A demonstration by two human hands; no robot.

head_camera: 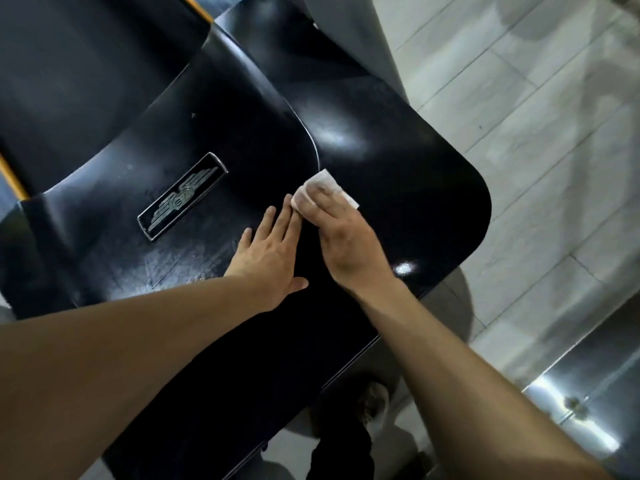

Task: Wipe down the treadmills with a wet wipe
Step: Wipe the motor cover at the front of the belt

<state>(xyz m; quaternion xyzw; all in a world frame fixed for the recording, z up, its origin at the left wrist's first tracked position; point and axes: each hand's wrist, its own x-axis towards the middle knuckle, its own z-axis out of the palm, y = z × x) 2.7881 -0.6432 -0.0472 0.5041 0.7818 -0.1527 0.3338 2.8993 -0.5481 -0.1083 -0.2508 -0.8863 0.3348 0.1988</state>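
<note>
A glossy black treadmill cover (398,174) fills the middle of the head view, with a silver winged badge (181,197) set in it. My right hand (341,237) presses a white wet wipe (322,185) flat onto the cover, fingers straight on top of it. My left hand (273,258) lies flat on the cover just left of the right hand, fingers straight and together, its fingertips touching the wipe's left edge. Part of the wipe is hidden under my right fingers.
The cover's rounded corner (481,202) ends at the right over pale floor tiles (540,109). An orange strip (14,178) runs along the far left. A shiny metal rail (581,407) stands at the lower right, and a shoe (375,401) shows below the cover's near edge.
</note>
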